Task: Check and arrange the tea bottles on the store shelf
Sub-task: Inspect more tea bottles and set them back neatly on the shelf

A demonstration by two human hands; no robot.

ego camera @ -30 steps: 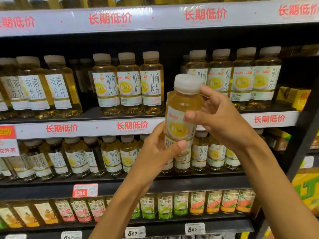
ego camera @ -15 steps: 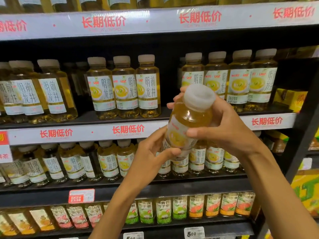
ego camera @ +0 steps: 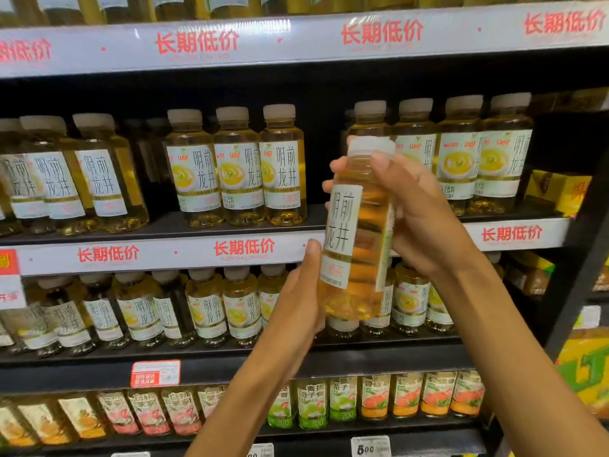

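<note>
A tea bottle (ego camera: pixel 357 232) full of amber liquid, white cap on, is held upright in front of the shelf (ego camera: pixel 244 249). The right hand (ego camera: pixel 418 209) grips its upper body, fingers curled round; the left hand (ego camera: pixel 303 301) cups its base. Matching bottles (ego camera: pixel 235 166) stand in rows behind.

We've got one tea bottle (ego camera: pixel 357 232) held up in front of the shelf (ego camera: pixel 164 255), near upright, label text facing us. Right hand (ego camera: pixel 425 219) wraps the upper body just under the white cap (ego camera: pixel 370 147); left hand (ego camera: pixel 304 291) grips the lower part. Behind it, rows of matching bottles (ego camera: pixel 237 166) fill the shelf.
</note>
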